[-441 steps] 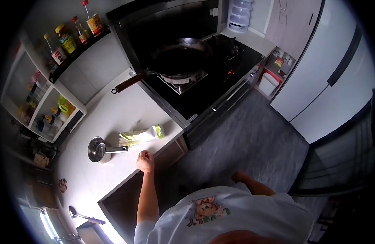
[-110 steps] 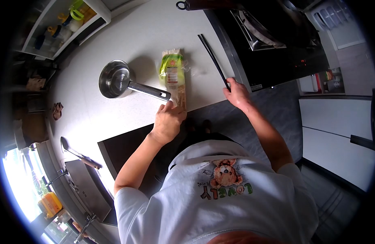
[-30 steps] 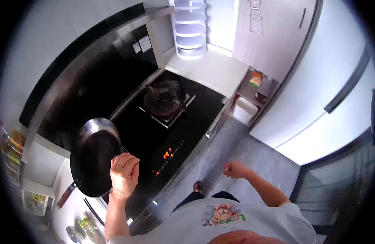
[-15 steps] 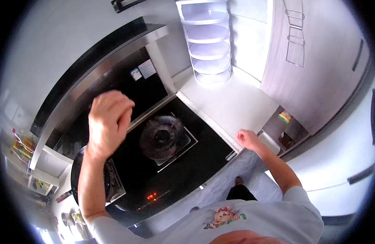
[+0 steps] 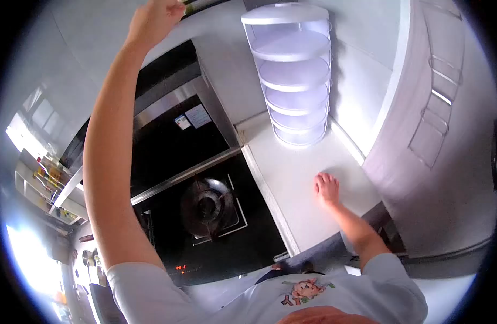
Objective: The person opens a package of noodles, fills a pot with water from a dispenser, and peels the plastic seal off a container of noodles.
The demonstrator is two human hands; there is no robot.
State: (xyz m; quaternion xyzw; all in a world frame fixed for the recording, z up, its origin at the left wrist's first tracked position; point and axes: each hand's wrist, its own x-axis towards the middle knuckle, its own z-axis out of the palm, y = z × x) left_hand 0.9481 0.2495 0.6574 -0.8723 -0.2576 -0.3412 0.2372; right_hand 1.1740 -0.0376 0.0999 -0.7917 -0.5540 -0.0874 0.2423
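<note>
Evidently, the left hand (image 5: 158, 20) is raised high, fingers bent inward; the view's top edge crops it, so whether they pinch anything cannot be told. A dark bar (image 5: 208, 7) lies just beside those fingertips — contact not established. In my judgement, a sound reach keeps the forearm off the black panel (image 5: 173, 143) below the fingers and brings the fingertips squarely to the bar. The right hand (image 5: 327, 189) shows loosely bent fingers, slightly apart, nothing visible in them, over a smooth, pale worktop (image 5: 275, 156); touching or hovering is unclear. Beyond these fingers stands a rack (image 5: 293, 73) — rounded, whitish tiers. Left of them, a round, dark burner (image 5: 207, 206) sits on the glossy hob (image 5: 262, 237).
</note>
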